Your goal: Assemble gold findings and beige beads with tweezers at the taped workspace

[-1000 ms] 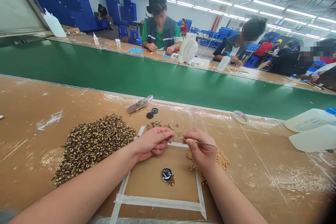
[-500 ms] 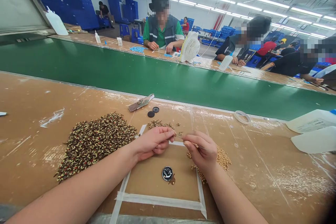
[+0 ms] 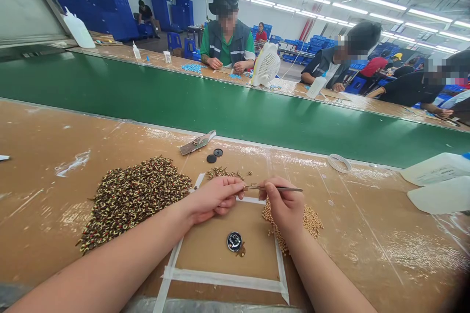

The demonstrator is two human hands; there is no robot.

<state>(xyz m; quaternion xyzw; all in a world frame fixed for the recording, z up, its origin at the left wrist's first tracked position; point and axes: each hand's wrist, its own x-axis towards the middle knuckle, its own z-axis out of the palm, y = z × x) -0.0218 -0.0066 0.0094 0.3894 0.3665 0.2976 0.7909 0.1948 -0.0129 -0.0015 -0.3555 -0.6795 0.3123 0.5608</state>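
Observation:
Above the taped square, my left hand (image 3: 219, 196) is closed in a pinch; what sits between its fingertips is too small to make out. My right hand (image 3: 284, 205) grips a pair of thin metal tweezers (image 3: 290, 189), whose tips reach to the left fingertips. Below the hands lies a small round dish of dark, glossy liquid (image 3: 234, 241) with a brown smear beside it. A large heap of small dark-and-yellow pieces (image 3: 135, 198) spreads to the left. Small tan beads (image 3: 312, 220) lie under and beside my right hand. Beyond the hands is a little pile of gold-brown pieces (image 3: 220, 172).
White tape (image 3: 223, 278) frames the work spot. Two black discs (image 3: 211, 158) and a cardboard scrap (image 3: 198, 143) lie farther back. A tape roll (image 3: 339, 163) and plastic bottles (image 3: 436, 168) are at right. Across the green conveyor belt (image 3: 205, 100), several people sit near a fan (image 3: 266, 64).
The tweezers in my right hand have turned to lie nearly level, their tips at my left fingertips. My right fingers have shifted their grip; my left hand stays almost still.

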